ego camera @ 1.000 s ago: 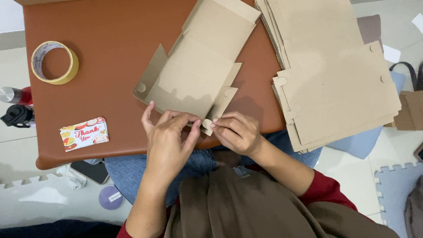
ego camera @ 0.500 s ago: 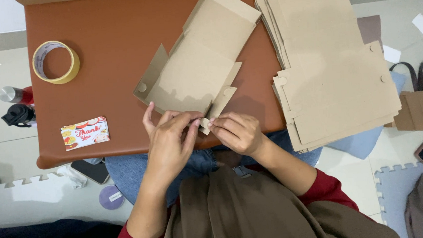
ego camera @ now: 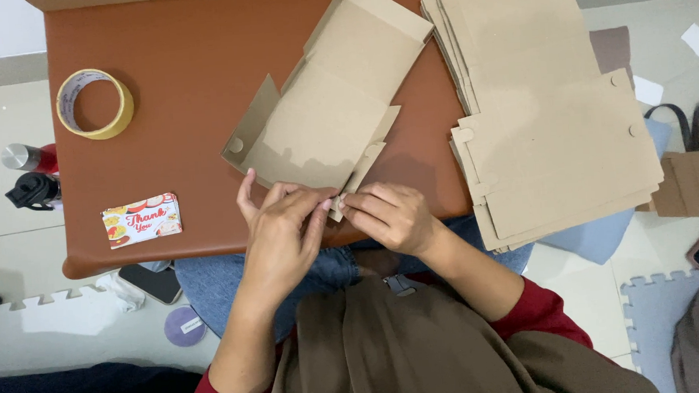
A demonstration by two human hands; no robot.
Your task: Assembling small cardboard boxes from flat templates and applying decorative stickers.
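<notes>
Flat cardboard box (ego camera: 325,118) at surface (ego camera: 183,62) centre, near edge toward sitter. Left hand (ego camera: 284,232) and right hand (ego camera: 390,214) pinch small flap (ego camera: 338,209) at 6 o'clock, fingers closed on it for folding. Blank stack (ego camera: 552,114) at 3 o'clock, tape roll (ego camera: 93,104) at 9.

Home packing corner; low table (ego camera: 159,63), foam floor mats (ego camera: 667,315), flat cardboard stack (ego camera: 552,114)

A flat brown cardboard box blank (ego camera: 329,110) lies unfolded near the desk's (ego camera: 175,62) front edge, and a stack of the same blanks (ego camera: 544,106) overhangs its right edge. A small rectangular card (ego camera: 142,220), white and red with colourful pictures, lies at the front left corner; a folded brown carton (ego camera: 695,182) stands on the floor to the right.
</notes>
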